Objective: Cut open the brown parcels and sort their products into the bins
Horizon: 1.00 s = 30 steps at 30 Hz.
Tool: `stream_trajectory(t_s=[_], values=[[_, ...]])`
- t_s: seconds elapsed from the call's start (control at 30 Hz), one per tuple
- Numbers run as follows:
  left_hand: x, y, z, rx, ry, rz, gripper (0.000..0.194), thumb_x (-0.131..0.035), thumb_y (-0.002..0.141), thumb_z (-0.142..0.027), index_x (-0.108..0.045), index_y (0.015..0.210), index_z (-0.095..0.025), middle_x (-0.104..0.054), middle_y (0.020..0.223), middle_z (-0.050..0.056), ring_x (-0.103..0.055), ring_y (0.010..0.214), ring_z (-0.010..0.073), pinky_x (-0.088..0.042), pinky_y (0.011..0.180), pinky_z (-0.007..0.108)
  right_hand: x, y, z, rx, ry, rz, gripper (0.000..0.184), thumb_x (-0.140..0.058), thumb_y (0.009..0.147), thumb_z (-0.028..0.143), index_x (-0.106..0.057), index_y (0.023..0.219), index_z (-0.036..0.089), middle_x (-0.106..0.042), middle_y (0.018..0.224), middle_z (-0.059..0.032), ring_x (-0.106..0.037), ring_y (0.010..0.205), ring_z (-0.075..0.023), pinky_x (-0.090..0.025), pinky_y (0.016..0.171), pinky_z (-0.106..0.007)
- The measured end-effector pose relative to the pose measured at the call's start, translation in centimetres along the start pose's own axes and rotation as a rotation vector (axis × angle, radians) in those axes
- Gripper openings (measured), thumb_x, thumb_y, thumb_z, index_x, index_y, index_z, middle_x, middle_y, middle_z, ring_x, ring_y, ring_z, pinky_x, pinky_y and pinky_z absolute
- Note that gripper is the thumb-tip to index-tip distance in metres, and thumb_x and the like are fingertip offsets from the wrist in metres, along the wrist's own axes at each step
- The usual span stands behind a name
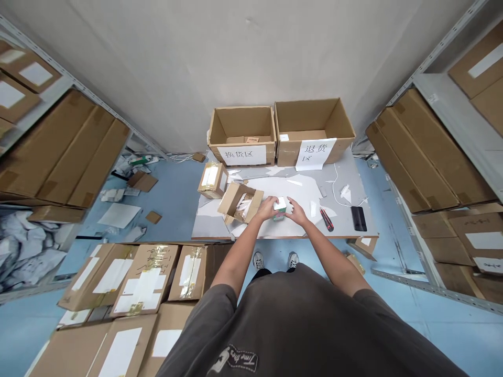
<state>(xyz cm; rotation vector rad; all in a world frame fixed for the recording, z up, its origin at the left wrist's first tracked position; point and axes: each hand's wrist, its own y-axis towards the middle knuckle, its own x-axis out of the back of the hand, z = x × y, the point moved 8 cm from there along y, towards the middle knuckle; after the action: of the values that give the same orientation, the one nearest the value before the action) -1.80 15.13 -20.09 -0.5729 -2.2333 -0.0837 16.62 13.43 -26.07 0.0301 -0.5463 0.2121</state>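
Observation:
A small white and green box (280, 205) sits between my hands near the front edge of the table. My left hand (268, 208) grips its left side, fingers closed against it. On the other side my right hand (297, 212) has thumb and fingers apart, close to the box's right side; whether it touches is too small to tell. Just left of my hands stands an open cardboard box (240, 203) with crumpled paper inside. A red and black utility knife (326, 219) lies to the right of my right hand.
Two large open cartons (241, 125) with paper signs stand at the table's back. A taped box (212, 180) is at the left, a black phone (358, 218) at the right. Stacked cartons (145, 277) fill the lower left. Shelves with boxes (436, 152) flank both sides.

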Motion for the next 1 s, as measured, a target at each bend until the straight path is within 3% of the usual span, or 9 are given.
stream_trajectory(t_s=[0.13,0.27,0.43,0.6,0.8,1.0], values=[[4.7,0.8,-1.3,-0.111,-0.046,0.026,0.052,-0.082,0.077,-0.021,-0.065,0.126,-0.028,-0.068,0.13,0.007,-0.069,0.118,0.0299,-0.057,0.103,0.04,0.9,1.6,3.2,-0.022,0.102,0.048,0.106,-0.091,0.075,0.033,-0.044,0.17,0.033,-0.055,0.167,-0.0153,-0.058,0.149,-0.0386,-0.056,0.113,-0.059],[10.5,2.6,-3.9,-0.227,-0.049,0.02,0.059,-0.082,0.077,-0.022,-0.064,0.134,-0.027,-0.069,0.136,0.007,-0.069,0.118,0.0294,-0.057,0.101,0.038,3.0,4.4,8.2,0.043,0.17,-0.005,0.107,-0.091,0.079,0.039,-0.04,0.172,0.036,-0.054,0.167,-0.0135,-0.061,0.145,-0.0367,-0.055,0.114,-0.057],[17.2,6.4,-8.4,-0.391,0.002,-0.03,0.058,-0.081,0.079,-0.023,-0.066,0.135,-0.024,-0.071,0.135,0.007,-0.069,0.117,0.0284,-0.055,0.105,0.039,8.0,8.4,14.2,0.156,0.138,-0.123,0.106,-0.089,0.083,0.047,-0.036,0.174,0.035,-0.056,0.166,-0.0116,-0.061,0.144,-0.0354,-0.056,0.115,-0.053],[22.1,11.9,-13.0,-0.55,0.043,-0.126,0.057,-0.077,0.083,-0.021,-0.068,0.139,-0.023,-0.07,0.14,0.009,-0.066,0.128,0.029,-0.052,0.114,0.041,14.2,13.4,18.8,0.308,-0.039,-0.174,0.088,-0.08,0.091,0.038,-0.043,0.171,0.036,-0.051,0.169,-0.0086,-0.053,0.152,-0.0348,-0.056,0.116,-0.051],[25.4,20.6,-16.9,-0.549,0.131,-0.192,0.05,-0.075,0.085,-0.019,-0.07,0.135,-0.021,-0.069,0.136,0.011,-0.068,0.122,0.0277,-0.054,0.108,0.039,21.3,21.8,20.4,0.422,-0.216,-0.189,0.084,-0.074,0.096,0.026,-0.041,0.172,0.034,-0.053,0.167,-0.0103,-0.052,0.152,-0.0364,-0.046,0.126,-0.057],[27.0,29.8,-18.1,-0.407,0.214,-0.241,0.049,-0.075,0.085,-0.019,-0.069,0.133,-0.023,-0.07,0.134,0.009,-0.07,0.116,0.0273,-0.056,0.103,0.037,25.9,30.4,18.0,0.388,-0.241,-0.194,0.087,-0.07,0.095,0.019,-0.036,0.174,0.034,-0.051,0.166,-0.0103,-0.057,0.145,-0.0385,-0.051,0.121,-0.059]])
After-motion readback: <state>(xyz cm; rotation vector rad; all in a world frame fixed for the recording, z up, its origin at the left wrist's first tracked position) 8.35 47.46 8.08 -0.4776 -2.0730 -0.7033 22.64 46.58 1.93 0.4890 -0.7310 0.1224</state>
